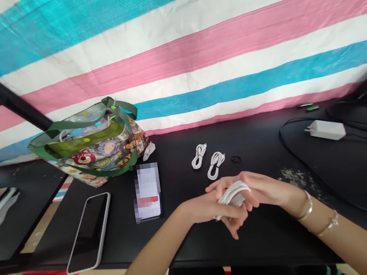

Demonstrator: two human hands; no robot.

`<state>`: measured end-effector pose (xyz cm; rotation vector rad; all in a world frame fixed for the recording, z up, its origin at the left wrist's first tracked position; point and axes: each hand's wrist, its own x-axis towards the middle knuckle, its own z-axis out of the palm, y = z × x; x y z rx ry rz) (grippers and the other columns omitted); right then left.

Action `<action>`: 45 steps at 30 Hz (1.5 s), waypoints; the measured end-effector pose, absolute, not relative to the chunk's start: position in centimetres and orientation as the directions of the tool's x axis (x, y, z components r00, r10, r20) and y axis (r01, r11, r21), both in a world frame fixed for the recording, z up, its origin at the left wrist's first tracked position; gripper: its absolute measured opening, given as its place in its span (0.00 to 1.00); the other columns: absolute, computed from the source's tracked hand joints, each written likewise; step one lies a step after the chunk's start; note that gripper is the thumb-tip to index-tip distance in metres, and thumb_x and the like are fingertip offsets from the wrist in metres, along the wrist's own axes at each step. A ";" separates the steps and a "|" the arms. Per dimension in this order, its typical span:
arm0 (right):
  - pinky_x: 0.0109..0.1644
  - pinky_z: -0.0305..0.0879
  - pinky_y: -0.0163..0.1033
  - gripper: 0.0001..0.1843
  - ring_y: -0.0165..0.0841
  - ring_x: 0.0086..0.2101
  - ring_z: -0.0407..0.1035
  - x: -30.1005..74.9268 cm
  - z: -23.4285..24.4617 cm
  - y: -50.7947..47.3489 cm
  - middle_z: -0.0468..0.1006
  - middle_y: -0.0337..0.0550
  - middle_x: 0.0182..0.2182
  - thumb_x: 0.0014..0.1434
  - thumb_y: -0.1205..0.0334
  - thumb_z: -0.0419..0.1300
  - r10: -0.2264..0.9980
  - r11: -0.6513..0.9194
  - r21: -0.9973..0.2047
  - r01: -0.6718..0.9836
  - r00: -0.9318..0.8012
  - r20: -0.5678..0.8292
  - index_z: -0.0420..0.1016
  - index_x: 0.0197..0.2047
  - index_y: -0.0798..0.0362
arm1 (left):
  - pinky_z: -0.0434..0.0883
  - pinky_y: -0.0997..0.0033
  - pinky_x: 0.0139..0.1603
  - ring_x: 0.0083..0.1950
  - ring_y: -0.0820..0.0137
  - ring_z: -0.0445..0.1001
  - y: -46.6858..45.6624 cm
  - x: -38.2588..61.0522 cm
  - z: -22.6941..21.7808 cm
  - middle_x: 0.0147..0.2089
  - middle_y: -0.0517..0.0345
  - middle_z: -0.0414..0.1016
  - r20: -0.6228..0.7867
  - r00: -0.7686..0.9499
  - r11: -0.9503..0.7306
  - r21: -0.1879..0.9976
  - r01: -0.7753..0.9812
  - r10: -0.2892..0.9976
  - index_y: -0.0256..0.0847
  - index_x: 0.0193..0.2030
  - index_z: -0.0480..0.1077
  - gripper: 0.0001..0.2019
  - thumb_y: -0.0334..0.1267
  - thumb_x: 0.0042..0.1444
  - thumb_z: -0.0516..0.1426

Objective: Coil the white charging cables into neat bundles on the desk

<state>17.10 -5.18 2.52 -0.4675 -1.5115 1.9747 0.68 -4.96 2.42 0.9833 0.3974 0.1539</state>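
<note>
A looped white cable (234,192) is bunched between my two hands above the front part of the black table. My left hand (209,208) is closed around its lower side, with the thumb lying along the loops. From the right, my right hand (261,188) grips the upper end of the same bundle, and its fingertips are partly hidden. Just beyond my hands lie two more coiled white cables, one on the left (199,156) and one on the right (216,165), each bound by a dark tie. Beside them rests a small black ring-shaped band (236,159).
A patterned tote bag (103,143) with green handles stands at the back left. Before it lie a lit phone (148,191) and a large dark-screened device (89,233). A white power adapter (326,130), black cord (303,162) and pale crumbs (297,177) are on the right.
</note>
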 end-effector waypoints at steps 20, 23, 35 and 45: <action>0.49 0.62 0.41 0.28 0.35 0.40 0.66 18.5 2.8 -4.5 0.70 0.46 0.40 0.58 0.38 0.52 0.869 0.155 -0.980 0.126 -0.488 0.074 0.68 0.21 0.54 | 0.66 0.71 0.45 0.43 0.68 0.73 -4.2 0.0 2.5 0.42 0.56 0.77 -0.123 0.602 -0.086 0.948 0.306 0.789 0.38 0.42 0.73 0.10 0.39 0.55 0.58; 0.42 0.62 0.38 0.27 0.32 0.35 0.63 18.4 2.5 -4.3 0.65 0.42 0.34 0.58 0.37 0.51 0.891 0.248 -0.951 0.184 -0.430 0.149 0.68 0.23 0.53 | 0.67 0.71 0.41 0.40 0.66 0.75 -4.1 0.1 2.6 0.39 0.57 0.78 -0.145 0.551 -0.151 0.877 0.455 0.822 0.39 0.41 0.72 0.09 0.40 0.58 0.55; 0.23 0.49 0.35 0.32 0.25 0.18 0.52 17.3 1.7 -4.5 0.56 0.32 0.16 0.55 0.29 0.45 0.916 0.125 -0.946 0.300 -0.401 -0.006 0.56 0.20 0.51 | 0.68 0.69 0.39 0.39 0.63 0.77 -4.2 0.7 2.6 0.39 0.57 0.79 -0.176 0.422 -0.260 0.565 0.783 0.889 0.43 0.43 0.70 0.10 0.32 0.56 0.51; 0.23 0.45 0.35 0.32 0.24 0.19 0.46 16.4 1.9 -5.0 0.49 0.32 0.16 0.59 0.34 0.45 0.905 0.393 -0.839 0.376 -0.318 0.281 0.48 0.17 0.50 | 0.66 0.75 0.34 0.34 0.69 0.74 -4.2 0.3 2.1 0.34 0.60 0.77 -0.125 0.510 -0.212 0.807 0.551 0.851 0.40 0.40 0.70 0.10 0.41 0.53 0.59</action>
